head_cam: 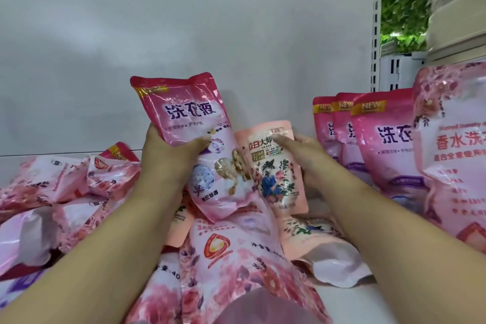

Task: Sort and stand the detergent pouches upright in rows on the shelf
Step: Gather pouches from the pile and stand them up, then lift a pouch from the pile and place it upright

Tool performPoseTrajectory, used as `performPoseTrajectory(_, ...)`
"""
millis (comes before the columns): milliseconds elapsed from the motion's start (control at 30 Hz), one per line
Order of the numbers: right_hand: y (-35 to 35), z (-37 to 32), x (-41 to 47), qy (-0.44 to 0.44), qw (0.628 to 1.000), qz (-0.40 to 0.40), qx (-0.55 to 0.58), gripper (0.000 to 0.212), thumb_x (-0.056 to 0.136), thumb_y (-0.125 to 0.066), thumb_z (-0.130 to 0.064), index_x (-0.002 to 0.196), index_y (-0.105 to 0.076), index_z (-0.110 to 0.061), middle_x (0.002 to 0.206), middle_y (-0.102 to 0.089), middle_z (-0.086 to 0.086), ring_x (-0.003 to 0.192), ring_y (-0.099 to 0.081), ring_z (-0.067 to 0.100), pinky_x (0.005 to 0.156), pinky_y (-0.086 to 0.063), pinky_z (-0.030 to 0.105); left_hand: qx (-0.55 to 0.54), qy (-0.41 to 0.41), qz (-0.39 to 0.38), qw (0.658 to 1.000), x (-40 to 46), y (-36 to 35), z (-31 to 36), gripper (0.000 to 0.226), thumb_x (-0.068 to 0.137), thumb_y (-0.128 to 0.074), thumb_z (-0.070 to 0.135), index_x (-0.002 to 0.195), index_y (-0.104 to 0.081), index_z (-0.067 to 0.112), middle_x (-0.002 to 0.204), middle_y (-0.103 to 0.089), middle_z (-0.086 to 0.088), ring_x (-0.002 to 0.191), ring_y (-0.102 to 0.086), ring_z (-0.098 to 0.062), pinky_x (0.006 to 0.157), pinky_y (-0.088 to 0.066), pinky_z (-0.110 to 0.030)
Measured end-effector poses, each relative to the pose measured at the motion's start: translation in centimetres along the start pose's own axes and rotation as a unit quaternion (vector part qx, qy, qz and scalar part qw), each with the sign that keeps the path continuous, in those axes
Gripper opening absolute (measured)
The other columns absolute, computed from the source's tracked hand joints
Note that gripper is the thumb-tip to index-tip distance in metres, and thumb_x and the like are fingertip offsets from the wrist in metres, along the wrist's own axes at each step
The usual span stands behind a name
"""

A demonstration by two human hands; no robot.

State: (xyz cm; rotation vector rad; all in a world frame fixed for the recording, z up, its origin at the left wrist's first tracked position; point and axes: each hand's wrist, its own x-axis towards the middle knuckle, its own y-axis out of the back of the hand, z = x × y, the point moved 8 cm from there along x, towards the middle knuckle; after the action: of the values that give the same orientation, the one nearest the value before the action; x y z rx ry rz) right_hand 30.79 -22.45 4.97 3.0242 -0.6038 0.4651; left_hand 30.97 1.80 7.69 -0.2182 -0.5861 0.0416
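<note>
You cannot see the fingers of your right hand [302, 150]; they lie behind the peach pouch [276, 168], with only the thumb showing on its front. Your left hand [168, 155] covers the lower left edge of the pink pouch [189, 123]. The rose-print pouch [457, 144] is cut off by the right edge. The heap of pouches [65, 192] runs off the left and bottom edges. Small print on every pouch blurs beyond reading.
</note>
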Motion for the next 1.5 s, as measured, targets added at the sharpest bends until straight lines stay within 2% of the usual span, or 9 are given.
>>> performPoseTrajectory(167, -0.4, 1.0, -0.2, -0.025, 0.986, -0.036, -0.16, 0.019, 0.079, -0.065, -0.001, 0.082, -0.061, -0.019, 0.091, -0.07, 0.008, 0.087, -0.067, 0.028, 0.084, -0.053, 0.046, -0.01, 0.006, 0.008, 1.0, 0.0, 0.1, 0.1, 0.054, 0.07, -0.075, 0.001, 0.119, -0.055, 0.014, 0.103, -0.068, -0.004, 0.085, -0.068, -0.02, 0.071, -0.056, -0.032)
performPoseTrajectory(367, 2.1, 0.2, 0.6, 0.025, 0.995, 0.09, 0.026, 0.017, 0.082, -0.062, 0.002, 0.097, -0.061, -0.005, 0.081, -0.065, 0.008, 0.073, -0.063, 0.024, 0.069, -0.053, 0.035, -0.001, -0.003, 0.011, 1.0, 0.0, 0.1, 0.0, 0.055, 0.068, -0.076, 0.002, 0.117, -0.055, 0.014, 0.103, -0.069, -0.005, 0.085, -0.069, -0.022, 0.078, -0.056, -0.04)
performPoseTrajectory(700, 2.3, 5.3, 1.2, -0.111, 0.985, 0.06, -0.121, 0.059, 0.064, -0.079, -0.004, 0.117, -0.052, -0.006, 0.112, -0.064, 0.014, 0.105, -0.058, 0.032, 0.095, -0.045, 0.049, -0.011, 0.004, 0.006, 1.0, -0.2, 0.0, -0.1, 0.057, 0.067, -0.077, 0.003, 0.118, -0.055, 0.015, 0.105, -0.068, -0.005, 0.086, -0.068, -0.023, 0.08, -0.056, -0.043)
performPoseTrajectory(767, 3.0, 4.8, 0.9, -0.106, 0.986, 0.086, -0.097, 0.042, 0.071, -0.072, 0.003, 0.109, -0.058, -0.006, 0.108, -0.065, 0.016, 0.098, -0.061, 0.032, 0.089, -0.049, 0.047, -0.016, 0.006, 0.006, 1.0, -0.2, 0.0, -0.1, 0.058, 0.067, -0.077, 0.003, 0.119, -0.054, 0.015, 0.105, -0.068, -0.005, 0.086, -0.068, -0.024, 0.08, -0.056, -0.043)
performPoseTrajectory(900, 4.2, 4.3, 0.7, -0.102, 0.986, 0.134, 0.012, 0.025, 0.082, -0.049, 0.012, 0.097, -0.059, -0.005, 0.082, -0.062, 0.014, 0.065, -0.059, 0.026, 0.051, -0.05, 0.03, -0.021, 0.008, 0.006, 1.0, -0.2, 0.0, -0.1, 0.056, 0.067, -0.077, 0.002, 0.117, -0.055, 0.015, 0.104, -0.068, -0.005, 0.087, -0.068, -0.024, 0.081, -0.056, -0.044)
performPoseTrajectory(1033, 3.0, 5.9, 0.2, -0.164, 0.983, 0.08, 0.028, 0.005, 0.085, -0.058, -0.008, 0.088, -0.056, -0.006, 0.089, -0.065, 0.017, 0.079, -0.063, 0.03, 0.072, -0.051, 0.042, -0.02, 0.01, 0.011, 1.0, -0.1, 0.1, -0.2, 0.058, 0.065, -0.078, 0.003, 0.117, -0.055, 0.015, 0.105, -0.068, -0.005, 0.089, -0.068, -0.026, 0.082, -0.055, -0.045)
performPoseTrajectory(1200, 2.1, 6.1, 0.2, -0.144, 0.988, 0.04, 0.041, 0.018, 0.08, -0.069, -0.011, 0.092, -0.056, -0.009, 0.093, -0.066, 0.016, 0.073, -0.063, 0.027, 0.056, -0.049, 0.035, -0.024, 0.011, 0.012, 1.0, -0.3, 0.2, -0.3, 0.057, 0.066, -0.077, 0.002, 0.118, -0.055, 0.014, 0.105, -0.068, -0.004, 0.089, -0.068, -0.024, 0.082, -0.055, -0.044)
performPoseTrajectory(1367, 1.5, 5.8, 0.2, -0.122, 0.991, 0.018, 0.049, 0.014, 0.082, -0.066, -0.009, 0.086, -0.054, -0.013, 0.08, -0.062, 0.007, 0.072, -0.06, 0.023, 0.06, -0.049, 0.036, -0.025, 0.014, 0.013, 1.0, -0.2, 0.1, -0.3, 0.057, 0.066, -0.077, 0.002, 0.117, -0.055, 0.015, 0.104, -0.068, -0.003, 0.088, -0.068, -0.024, 0.081, -0.055, -0.043)
performPoseTrajectory(1500, 2.6, 5.4, 0.4, -0.1, 0.992, 0.078, -0.028, 0.05, 0.076, -0.073, -0.017, 0.117, -0.048, -0.006, 0.106, -0.063, 0.013, 0.093, -0.062, 0.03, 0.081, -0.052, 0.045, -0.029, 0.021, 0.009, 0.999, -0.3, -0.1, -0.3, 0.055, 0.067, -0.076, 0.001, 0.117, -0.055, 0.015, 0.103, -0.068, -0.003, 0.085, -0.068, -0.022, 0.078, -0.056, -0.041)
